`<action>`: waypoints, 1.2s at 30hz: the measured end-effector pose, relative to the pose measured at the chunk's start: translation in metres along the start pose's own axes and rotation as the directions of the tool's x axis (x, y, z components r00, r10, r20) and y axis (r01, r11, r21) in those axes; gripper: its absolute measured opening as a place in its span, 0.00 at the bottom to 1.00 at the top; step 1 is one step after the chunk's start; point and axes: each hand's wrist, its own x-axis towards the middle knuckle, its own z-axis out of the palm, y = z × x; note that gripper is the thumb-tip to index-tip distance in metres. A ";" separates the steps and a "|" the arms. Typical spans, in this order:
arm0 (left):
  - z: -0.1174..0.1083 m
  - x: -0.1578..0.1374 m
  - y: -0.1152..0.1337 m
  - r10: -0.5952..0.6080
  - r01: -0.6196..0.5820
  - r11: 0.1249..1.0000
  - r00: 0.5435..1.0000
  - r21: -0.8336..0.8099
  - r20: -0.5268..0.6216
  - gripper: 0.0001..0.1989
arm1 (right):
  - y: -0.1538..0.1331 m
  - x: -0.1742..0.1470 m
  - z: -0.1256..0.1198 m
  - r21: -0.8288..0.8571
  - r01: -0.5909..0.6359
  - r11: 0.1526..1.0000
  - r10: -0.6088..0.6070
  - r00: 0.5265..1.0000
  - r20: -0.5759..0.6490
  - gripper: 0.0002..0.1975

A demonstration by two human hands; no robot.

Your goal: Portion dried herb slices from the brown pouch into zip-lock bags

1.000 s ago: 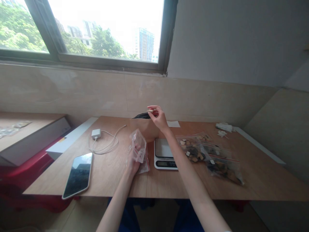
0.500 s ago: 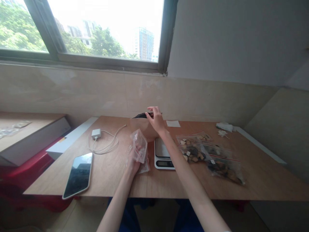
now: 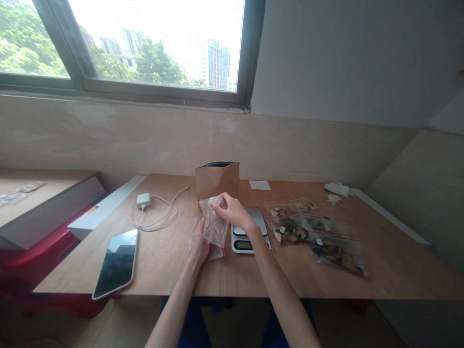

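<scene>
My left hand [image 3: 200, 245] is closed on a clear zip-lock bag [image 3: 214, 224] with a red seal line, and more clear plastic hangs below it. My right hand [image 3: 230, 210] reaches across from the right, its fingers pinched at the top of the same bag. Right behind the plastic stands a brown kraft paper pouch [image 3: 217, 180], upright, its dark mouth gaping. A white kitchen scale [image 3: 250, 245] with a small display lies under and beside my right wrist. The zip-lock bag hides the pouch's lower part.
Several zip bags of dried brown and black pieces [image 3: 293, 229] lie on the right. On the left are a tablet [image 3: 116, 263] and a charger [image 3: 143, 200] with its cable. A white paper [image 3: 259, 185] and crumpled white plastic [image 3: 338, 189] lie at the back.
My right hand has come down from the paper pouch's mouth to the zip-lock bag and pinches its top. The pouch's opening and more of the scale now show.
</scene>
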 end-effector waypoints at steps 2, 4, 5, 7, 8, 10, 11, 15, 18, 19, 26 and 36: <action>0.001 0.000 -0.002 0.005 -0.004 0.999 1.000 0.049 -0.006 0.17 | 0.009 -0.008 0.003 0.099 -0.019 0.995 0.022 0.999 -0.026 0.10; 0.001 -0.002 -0.005 0.035 -0.031 0.986 0.999 0.165 -0.021 0.20 | 0.017 -0.015 0.000 0.260 -0.012 0.965 0.039 0.994 -0.099 0.07; 0.002 -0.004 -0.007 0.073 -0.063 0.964 0.997 0.257 -0.028 0.20 | 0.021 -0.018 -0.004 0.343 -0.005 0.939 0.053 0.990 -0.131 0.08; 0.003 -0.008 -0.010 0.196 -0.172 0.859 0.981 0.482 0.000 0.19 | 0.028 -0.026 -0.014 0.458 0.009 0.889 0.089 0.977 -0.192 0.11; 0.005 -0.011 -0.011 0.257 -0.227 0.765 0.966 0.602 0.037 0.18 | 0.031 -0.031 -0.020 0.491 0.014 0.871 0.112 0.968 -0.226 0.12; 0.009 -0.015 -0.014 0.333 -0.266 0.517 0.938 0.814 0.095 0.15 | 0.036 -0.043 -0.032 0.524 0.019 0.852 0.159 0.943 -0.292 0.13; 0.012 -0.017 -0.016 0.342 -0.246 0.385 0.933 0.890 0.111 0.14 | 0.038 -0.050 -0.036 0.533 0.018 0.846 0.182 0.930 -0.320 0.14; 0.021 -0.018 -0.018 0.318 -0.105 0.031 0.944 0.994 0.090 0.12 | 0.043 -0.080 -0.043 0.546 -0.028 0.837 0.282 0.878 -0.386 0.16; 0.019 -0.015 -0.011 0.268 -0.143 0.025 0.954 0.989 0.131 0.12 | 0.044 -0.100 -0.039 0.566 -0.067 0.822 0.362 0.829 -0.427 0.17; 0.018 -0.015 -0.006 0.236 -0.168 0.063 0.960 0.984 0.148 0.12 | 0.044 -0.105 -0.037 0.576 -0.069 0.815 0.381 0.812 -0.442 0.17; 0.021 -0.043 0.033 0.153 -0.297 0.425 0.955 0.855 0.256 0.14 | 0.043 -0.116 -0.010 0.642 -0.091 0.762 0.442 0.797 -0.411 0.17; 0.041 -0.078 0.029 0.162 -0.188 0.775 0.982 0.603 0.099 0.17 | 0.027 -0.105 0.023 0.644 -0.165 0.747 0.422 0.866 -0.269 0.17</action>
